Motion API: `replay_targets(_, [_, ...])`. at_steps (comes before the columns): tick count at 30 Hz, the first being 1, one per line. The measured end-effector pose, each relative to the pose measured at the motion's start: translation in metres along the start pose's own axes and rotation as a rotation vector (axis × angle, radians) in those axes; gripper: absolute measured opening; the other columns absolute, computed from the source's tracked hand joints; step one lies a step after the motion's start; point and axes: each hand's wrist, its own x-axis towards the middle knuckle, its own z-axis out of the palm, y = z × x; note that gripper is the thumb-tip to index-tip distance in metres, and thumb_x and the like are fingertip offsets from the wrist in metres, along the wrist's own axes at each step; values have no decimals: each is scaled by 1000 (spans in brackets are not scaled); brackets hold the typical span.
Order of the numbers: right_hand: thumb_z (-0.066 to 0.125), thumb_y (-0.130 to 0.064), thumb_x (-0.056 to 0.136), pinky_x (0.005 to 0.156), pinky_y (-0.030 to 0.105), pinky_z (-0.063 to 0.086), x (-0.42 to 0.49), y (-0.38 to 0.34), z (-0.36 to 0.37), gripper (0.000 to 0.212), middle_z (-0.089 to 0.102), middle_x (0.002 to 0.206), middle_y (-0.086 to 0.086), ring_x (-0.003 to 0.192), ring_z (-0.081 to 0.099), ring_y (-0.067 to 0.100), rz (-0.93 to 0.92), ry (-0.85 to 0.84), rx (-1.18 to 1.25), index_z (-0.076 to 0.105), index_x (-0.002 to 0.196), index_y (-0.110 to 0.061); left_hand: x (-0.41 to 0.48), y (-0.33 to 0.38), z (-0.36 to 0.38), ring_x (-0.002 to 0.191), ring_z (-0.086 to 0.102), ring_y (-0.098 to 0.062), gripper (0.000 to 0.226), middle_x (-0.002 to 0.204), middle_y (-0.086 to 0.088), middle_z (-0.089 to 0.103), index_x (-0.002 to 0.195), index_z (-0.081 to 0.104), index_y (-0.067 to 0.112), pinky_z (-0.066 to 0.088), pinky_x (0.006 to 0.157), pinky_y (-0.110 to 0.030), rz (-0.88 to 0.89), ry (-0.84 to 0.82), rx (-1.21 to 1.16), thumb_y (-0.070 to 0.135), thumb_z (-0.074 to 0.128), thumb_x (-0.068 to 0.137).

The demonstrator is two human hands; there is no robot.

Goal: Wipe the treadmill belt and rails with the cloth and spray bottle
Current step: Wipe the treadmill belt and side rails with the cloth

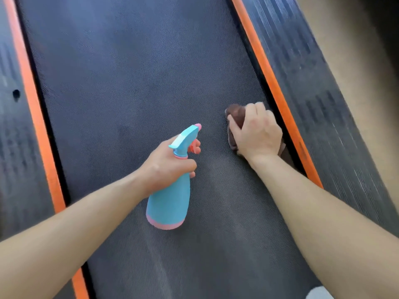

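My left hand [166,167] is closed around the neck of the blue spray bottle [170,197] above the belt [129,83], and my right hand [257,131] presses the brown cloth [236,114] under its fingers, just left of the right orange rail [272,83].

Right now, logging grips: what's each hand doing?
Left hand: closed around the spray bottle.
Right hand: closed on the cloth, pressing it to the belt.

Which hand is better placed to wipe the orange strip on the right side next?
The right hand. It presses the cloth on the belt beside that orange strip; the left hand holds the spray bottle.
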Motion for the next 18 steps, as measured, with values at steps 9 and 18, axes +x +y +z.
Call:
replay_targets(9, [53,-52,95,48,35,44,-61,1,-5,42,54,85,10,71,55,32,-483,-84,20,56,88,-11,-13,-8,-11,70,71,-13,67,117,8,71,124,63,53,61,76,-30,-18,46,-12,6,67,76])
replay_targets(18, [61,-52,92,50,33,39,-66,-28,-7,42,54,89,9,74,54,30,-235,-43,10,54,92,-10,-24,-26,-20,76,69,-5,61,111,16,71,118,64,50,56,74,-24,-103,52,54,15,67,68])
